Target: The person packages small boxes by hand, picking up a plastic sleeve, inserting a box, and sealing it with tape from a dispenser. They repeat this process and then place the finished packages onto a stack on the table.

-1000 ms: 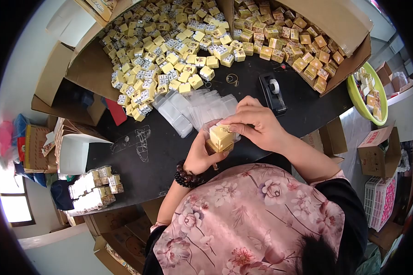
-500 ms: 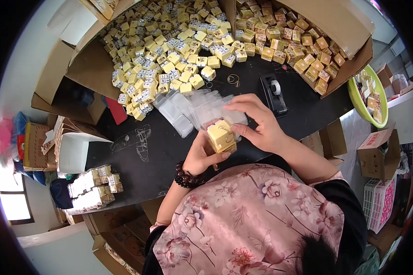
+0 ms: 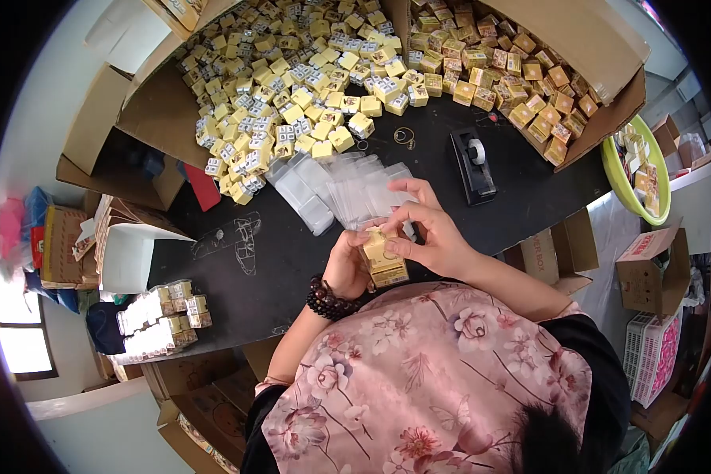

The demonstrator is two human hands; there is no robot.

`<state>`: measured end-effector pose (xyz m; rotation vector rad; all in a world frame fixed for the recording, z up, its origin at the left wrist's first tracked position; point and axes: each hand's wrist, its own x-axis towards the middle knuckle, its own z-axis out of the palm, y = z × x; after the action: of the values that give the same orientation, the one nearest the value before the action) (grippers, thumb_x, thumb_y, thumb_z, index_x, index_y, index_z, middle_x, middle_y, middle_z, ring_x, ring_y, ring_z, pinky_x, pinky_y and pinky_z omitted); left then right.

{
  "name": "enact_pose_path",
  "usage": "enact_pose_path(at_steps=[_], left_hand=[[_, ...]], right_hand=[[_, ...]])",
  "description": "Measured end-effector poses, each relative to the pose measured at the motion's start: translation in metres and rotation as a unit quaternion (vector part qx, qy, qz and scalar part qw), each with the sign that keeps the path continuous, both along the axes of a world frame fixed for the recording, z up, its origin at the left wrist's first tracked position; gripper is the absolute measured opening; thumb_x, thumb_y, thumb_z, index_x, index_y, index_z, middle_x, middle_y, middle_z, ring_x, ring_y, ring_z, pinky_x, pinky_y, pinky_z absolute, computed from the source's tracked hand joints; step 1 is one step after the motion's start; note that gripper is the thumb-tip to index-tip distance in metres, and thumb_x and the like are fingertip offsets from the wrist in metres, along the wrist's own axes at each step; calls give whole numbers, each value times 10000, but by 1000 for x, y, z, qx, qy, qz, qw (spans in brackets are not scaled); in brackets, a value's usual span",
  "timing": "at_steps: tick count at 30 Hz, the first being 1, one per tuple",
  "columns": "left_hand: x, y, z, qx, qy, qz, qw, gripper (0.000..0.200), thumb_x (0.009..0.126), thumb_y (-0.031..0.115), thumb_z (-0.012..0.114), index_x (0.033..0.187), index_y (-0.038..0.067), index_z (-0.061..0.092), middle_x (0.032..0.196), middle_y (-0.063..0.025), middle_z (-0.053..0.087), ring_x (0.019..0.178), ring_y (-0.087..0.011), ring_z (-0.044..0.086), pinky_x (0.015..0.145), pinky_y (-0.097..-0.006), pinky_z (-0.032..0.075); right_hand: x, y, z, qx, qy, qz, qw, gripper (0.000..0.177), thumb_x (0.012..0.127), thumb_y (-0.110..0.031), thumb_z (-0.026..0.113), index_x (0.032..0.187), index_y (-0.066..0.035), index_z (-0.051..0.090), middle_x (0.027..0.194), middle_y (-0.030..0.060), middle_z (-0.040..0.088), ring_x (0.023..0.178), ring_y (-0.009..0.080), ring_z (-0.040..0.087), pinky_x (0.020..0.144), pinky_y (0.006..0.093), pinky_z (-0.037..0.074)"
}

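Note:
Just in front of the floral pink apron, my left hand [image 3: 346, 265] holds small yellow boxes [image 3: 384, 257], its fingers wrapped round their left side. My right hand [image 3: 433, 237] pinches the upper box from the right with thumb and index finger, its other fingers raised. Beyond my hands lie clear plastic sleeves [image 3: 359, 189], fanned out on the black table [image 3: 284, 261]. Part of the boxes is hidden by my fingers.
Yellow boxes fill a large carton [image 3: 154, 110] at the back; patterned boxes [image 3: 521, 71] fill another. A tape dispenser [image 3: 470, 170] stands right of the sleeves. Stacked boxes [image 3: 162, 320] sit front left. A green basket [image 3: 662, 178] is at the right.
The boxes have turned and tilted in my left hand. My right fingers have moved down and closed on the upper box. The view has shifted slightly.

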<state>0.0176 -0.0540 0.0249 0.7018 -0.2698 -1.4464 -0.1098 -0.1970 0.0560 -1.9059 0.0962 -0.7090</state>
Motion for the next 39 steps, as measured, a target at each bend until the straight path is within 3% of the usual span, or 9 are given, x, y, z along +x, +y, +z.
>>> enact_pose_path(at_steps=[3,9,16,19,25,29,33,36,39], left_hand=[[-8,5,11,37,31,32,998,514,882,338,587,1276,24,483,1184,-102,590,1084,-211,584,949,-362,463],[-6,4,9,-3,-126,-28,992,634,828,63,642,1379,18,332,1235,-85,529,1140,-187,540,972,-338,445],[-9,-7,13,27,-336,-52,940,608,854,38,624,1380,9,321,1194,-59,521,1117,-140,517,966,-311,434],[-11,-11,18,41,-309,-77,947,624,850,20,625,1392,9,314,1184,-53,520,1112,-136,513,973,-306,427],[-20,-21,2,14,-125,-71,990,567,954,288,570,1400,19,346,1267,-84,538,1159,-175,542,967,-320,448],[-29,-47,7,127,-91,-69,985,512,995,409,423,1320,17,479,1166,-94,615,1056,-183,613,923,-327,485],[-25,-104,-12,54,-222,-115,967,531,950,344,429,1374,25,449,1110,-78,630,981,-204,625,883,-338,495],[-27,-145,-37,52,-242,-154,957,568,938,336,452,1425,46,411,1108,-58,634,984,-183,625,892,-325,498],[-31,-165,-49,88,-222,-208,949,556,944,346,459,1434,87,420,1103,-52,639,980,-172,630,864,-326,515]], right_hand=[[5,-5,-12,292,9,134,947,125,864,-88,699,903,-34,594,1049,126,652,1114,204,588,993,353,425],[-5,-17,5,140,-9,142,980,141,887,-48,674,923,-31,539,1085,125,657,1186,249,584,1061,368,397],[-10,-24,-3,299,34,138,944,132,888,-2,655,1017,25,656,1047,104,662,1157,230,600,976,317,475],[-18,-33,-4,352,72,130,924,173,896,33,622,1055,17,688,1047,107,657,1164,225,596,974,315,478],[-37,-44,-5,137,72,144,977,232,904,29,596,1116,-14,678,1104,120,648,1195,251,578,1010,354,455],[-59,-43,-13,10,30,89,995,309,904,21,580,1198,-43,648,1195,126,614,1234,287,543,1085,393,363],[-75,-89,-61,93,42,-364,926,184,889,-113,655,1051,-28,670,1076,115,584,816,197,594,732,298,492],[-85,-137,-98,73,148,-377,911,184,857,-154,698,992,-31,679,952,66,605,780,145,579,649,265,476],[-88,-153,-79,448,221,-146,854,68,866,-143,691,925,-110,695,804,-47,619,748,53,533,659,223,453]])
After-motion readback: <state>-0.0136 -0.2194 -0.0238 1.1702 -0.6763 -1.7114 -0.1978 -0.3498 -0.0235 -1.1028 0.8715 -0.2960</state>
